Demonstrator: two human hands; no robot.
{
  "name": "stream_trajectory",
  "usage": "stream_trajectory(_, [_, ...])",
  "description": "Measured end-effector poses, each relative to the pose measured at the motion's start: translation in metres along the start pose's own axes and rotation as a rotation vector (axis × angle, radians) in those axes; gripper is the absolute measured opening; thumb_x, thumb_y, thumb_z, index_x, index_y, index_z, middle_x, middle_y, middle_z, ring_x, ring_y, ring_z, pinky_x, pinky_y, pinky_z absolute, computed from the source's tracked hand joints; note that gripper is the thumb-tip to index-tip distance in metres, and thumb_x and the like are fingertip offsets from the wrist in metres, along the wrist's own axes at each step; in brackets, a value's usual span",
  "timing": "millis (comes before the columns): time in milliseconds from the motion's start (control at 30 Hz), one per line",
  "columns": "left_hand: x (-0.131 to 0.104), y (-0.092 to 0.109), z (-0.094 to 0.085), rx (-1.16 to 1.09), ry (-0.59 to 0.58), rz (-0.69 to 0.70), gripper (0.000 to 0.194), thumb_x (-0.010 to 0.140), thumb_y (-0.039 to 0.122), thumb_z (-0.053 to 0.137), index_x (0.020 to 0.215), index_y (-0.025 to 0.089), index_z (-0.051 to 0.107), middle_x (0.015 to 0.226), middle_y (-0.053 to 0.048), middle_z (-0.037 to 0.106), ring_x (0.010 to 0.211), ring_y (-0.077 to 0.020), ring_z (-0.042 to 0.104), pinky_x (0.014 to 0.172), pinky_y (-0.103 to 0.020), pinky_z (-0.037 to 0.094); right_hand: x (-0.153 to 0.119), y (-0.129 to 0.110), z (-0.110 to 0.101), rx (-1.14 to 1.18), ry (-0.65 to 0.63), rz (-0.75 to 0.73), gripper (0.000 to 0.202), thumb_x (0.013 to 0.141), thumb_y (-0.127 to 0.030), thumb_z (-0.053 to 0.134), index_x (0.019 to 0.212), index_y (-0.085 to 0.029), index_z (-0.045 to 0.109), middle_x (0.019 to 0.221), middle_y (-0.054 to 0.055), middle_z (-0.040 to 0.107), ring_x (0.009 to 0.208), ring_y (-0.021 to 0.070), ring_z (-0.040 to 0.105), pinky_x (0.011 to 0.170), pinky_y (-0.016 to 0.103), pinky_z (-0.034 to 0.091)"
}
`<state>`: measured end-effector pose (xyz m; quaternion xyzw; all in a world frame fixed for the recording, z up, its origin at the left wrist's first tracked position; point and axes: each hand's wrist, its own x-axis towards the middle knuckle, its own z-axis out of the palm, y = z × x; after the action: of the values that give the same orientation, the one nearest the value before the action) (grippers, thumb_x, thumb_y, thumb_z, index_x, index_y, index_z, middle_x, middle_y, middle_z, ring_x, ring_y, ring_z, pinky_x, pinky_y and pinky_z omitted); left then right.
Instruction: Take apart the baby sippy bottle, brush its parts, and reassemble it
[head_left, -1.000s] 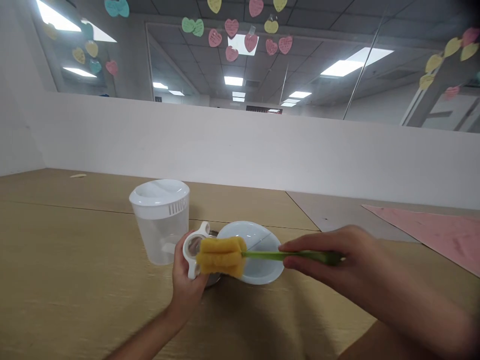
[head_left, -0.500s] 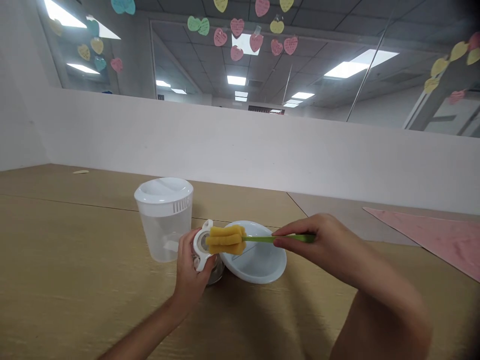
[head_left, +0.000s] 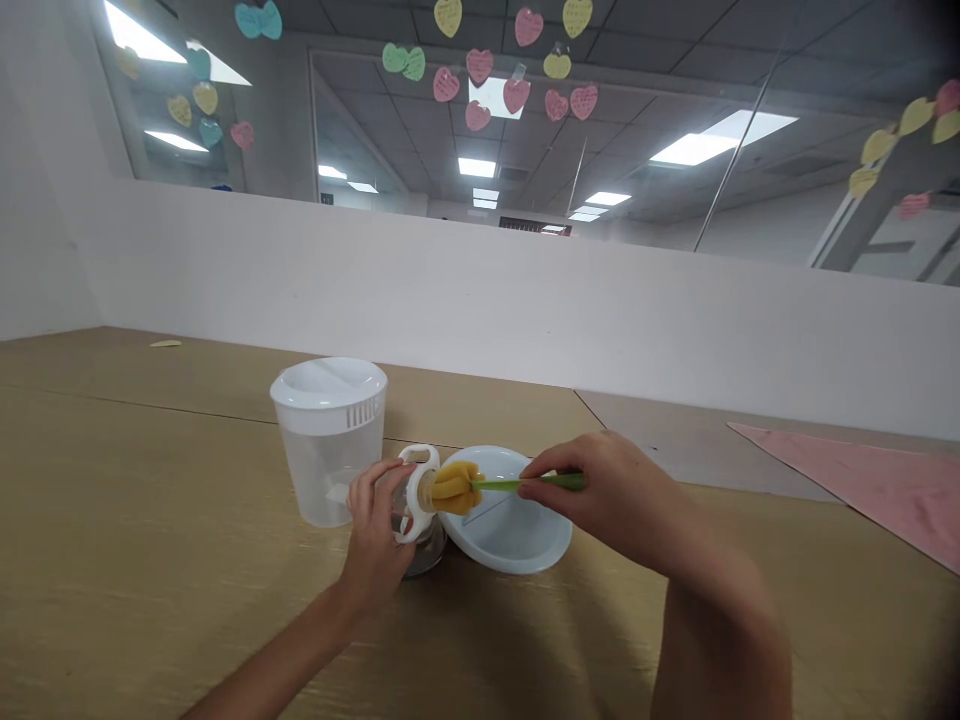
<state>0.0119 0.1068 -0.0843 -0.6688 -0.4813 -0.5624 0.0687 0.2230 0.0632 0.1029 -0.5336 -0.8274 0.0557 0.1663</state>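
My left hand (head_left: pixel 377 530) is wrapped round a clear bottle with a white two-handled collar (head_left: pixel 420 492), tilted so its mouth faces right. A yellow sponge bottle brush (head_left: pixel 456 487) has its tip pushed into that mouth, while the rest of the sponge bulges outside. My right hand (head_left: pixel 592 480) pinches the brush's green handle (head_left: pixel 499 485), thumb below and fingers above. Behind the brush lies a white oval bowl or lid (head_left: pixel 517 535). A clear glass-like rounded thing (head_left: pixel 427 555) shows in part under the bottle; I cannot tell what it is.
A translucent tub with a white lid (head_left: pixel 330 440) stands just left of the bottle. Pink cloth or sheet (head_left: pixel 862 490) lies on the table at the right. A low white wall (head_left: pixel 480 300) runs along the back, below a window with heart-shaped notes.
My right hand has moved left, pushing the sponge tip into the bottle mouth. My left hand has turned the bottle so its mouth points more to the right.
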Motion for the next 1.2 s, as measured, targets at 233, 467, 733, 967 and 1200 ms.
stream_trajectory(233, [0.001, 0.008, -0.002, -0.073, 0.032, 0.068, 0.04, 0.078, 0.017, 0.052, 0.117, 0.02, 0.043, 0.114, -0.011, 0.043, 0.106, -0.0258, 0.046, 0.088, -0.043, 0.044, 0.007, -0.002, 0.007, 0.057, -0.03, -0.058, 0.017, 0.081, -0.028, 0.057, 0.074, -0.025, 0.072, 0.068, -0.001, 0.062, 0.059, 0.011, 0.052, 0.049, 0.021, 0.033])
stream_trajectory(467, [0.006, 0.006, -0.004, -0.091, 0.098, -0.015, 0.041, 0.079, 0.021, 0.055, 0.117, 0.019, 0.042, 0.114, -0.01, 0.044, 0.109, -0.0251, 0.045, 0.088, -0.04, 0.044, 0.015, -0.007, 0.019, 0.08, 0.029, -0.104, 0.016, 0.082, -0.027, 0.057, 0.073, -0.022, 0.07, 0.065, -0.002, 0.06, 0.057, 0.0102, 0.048, 0.051, 0.022, 0.031])
stream_trajectory(733, [0.001, 0.003, 0.0, -0.123, 0.082, -0.073, 0.042, 0.08, 0.025, 0.056, 0.119, 0.019, 0.043, 0.115, -0.01, 0.044, 0.111, -0.0254, 0.045, 0.094, -0.042, 0.041, 0.01, -0.013, 0.023, 0.009, 0.068, -0.116, 0.016, 0.084, -0.025, 0.057, 0.072, -0.022, 0.067, 0.062, -0.003, 0.059, 0.055, 0.0094, 0.045, 0.051, 0.021, 0.026])
stream_trajectory(967, [-0.002, -0.003, 0.002, -0.151, 0.145, -0.037, 0.044, 0.079, 0.028, 0.059, 0.12, 0.02, 0.043, 0.117, -0.01, 0.043, 0.113, -0.0254, 0.043, 0.097, -0.043, 0.039, 0.008, -0.018, 0.026, 0.009, 0.083, -0.086, 0.015, 0.082, -0.023, 0.059, 0.07, -0.021, 0.066, 0.058, -0.004, 0.055, 0.052, 0.0075, 0.041, 0.049, 0.022, 0.024])
stream_trajectory(1200, [-0.003, -0.002, 0.003, -0.154, 0.127, -0.048, 0.045, 0.081, 0.029, 0.057, 0.123, 0.02, 0.04, 0.118, -0.01, 0.041, 0.112, -0.025, 0.044, 0.097, -0.042, 0.039, 0.011, -0.024, 0.037, -0.077, 0.12, -0.119, 0.012, 0.081, -0.022, 0.06, 0.07, -0.021, 0.065, 0.057, -0.004, 0.054, 0.053, 0.0089, 0.041, 0.05, 0.023, 0.022])
